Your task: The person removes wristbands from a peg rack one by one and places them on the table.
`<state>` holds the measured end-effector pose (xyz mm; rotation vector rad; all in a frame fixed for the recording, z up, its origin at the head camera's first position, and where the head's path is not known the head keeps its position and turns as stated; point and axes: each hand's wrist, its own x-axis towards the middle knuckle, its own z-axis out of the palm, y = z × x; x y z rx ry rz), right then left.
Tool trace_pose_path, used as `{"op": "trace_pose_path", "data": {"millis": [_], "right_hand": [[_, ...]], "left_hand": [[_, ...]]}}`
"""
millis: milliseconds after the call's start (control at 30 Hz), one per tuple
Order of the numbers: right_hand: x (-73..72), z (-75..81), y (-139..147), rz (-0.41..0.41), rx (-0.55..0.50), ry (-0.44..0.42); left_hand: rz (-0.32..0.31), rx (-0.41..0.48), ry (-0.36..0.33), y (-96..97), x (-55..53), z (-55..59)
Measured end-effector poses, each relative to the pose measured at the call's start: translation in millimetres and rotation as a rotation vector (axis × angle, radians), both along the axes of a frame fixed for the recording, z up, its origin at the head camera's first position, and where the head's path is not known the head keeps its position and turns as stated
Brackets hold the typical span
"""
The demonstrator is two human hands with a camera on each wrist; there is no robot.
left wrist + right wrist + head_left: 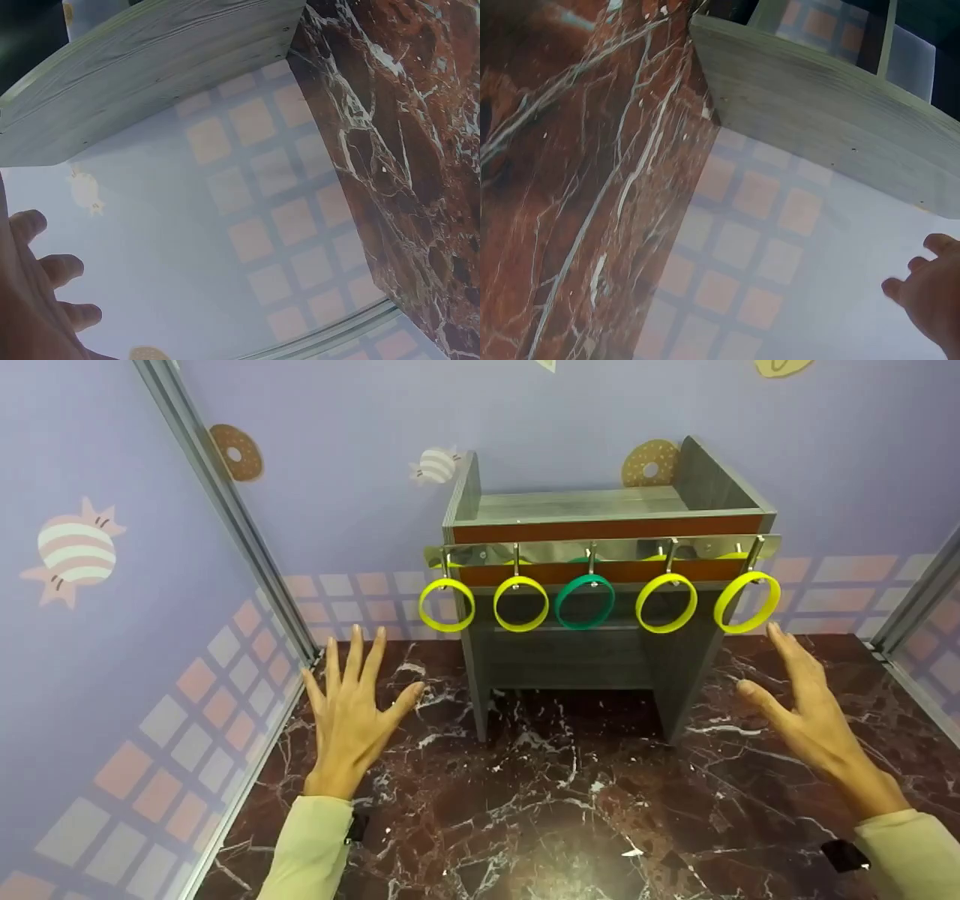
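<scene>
My left hand (348,720) is spread over the floor to the left of a grey wooden rack (697,660), fingers straight, holding nothing. On the other side, my right hand (814,720) reaches forward with fingers extended, below and right of the rightmost yellow ring (720,611), apart from it. A metal hook strip (540,553) runs across the rack's front. From its hooks hang more yellow rings, including the leftmost yellow ring (422,615), and one green ring (559,611) in the middle. Each wrist view shows only fingertips beside the rack's side panel (187,67).
The rack stands on dark red marbled flooring (525,810) against a lilac wall (337,510) printed with sweets and tiles. Metal corner posts (247,517) join side walls at left and right. A small white scrap (632,853) lies on the floor.
</scene>
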<state>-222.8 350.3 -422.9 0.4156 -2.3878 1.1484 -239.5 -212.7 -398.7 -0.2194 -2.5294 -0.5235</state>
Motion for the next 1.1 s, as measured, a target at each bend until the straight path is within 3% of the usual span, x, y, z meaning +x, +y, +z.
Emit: {"op": "trace_pose_path", "data": {"millis": [300, 567, 867, 1100], "right_hand": [[0.6, -0.6, -8, -0.017, -0.084, -0.085], [-4.2, -3.5, -17, 0.025, -0.229, -0.059], [-9.3, -14.4, -28, 0.068, -0.42, -0.028], [-13.8, -22.2, -34, 0.112, -0.535, -0.047]], "left_hand": [[-0.067, 0.154, 0.101, 4.8, 4.9, 11.1], [-0.194, 0.435, 0.104, 16.9, 7.1, 22.5], [-0.263, 0.66, 0.096, 29.4, 4.9, 32.9], [-0.36, 0.859, 0.106, 33.9, 2.6, 38.5]]}}
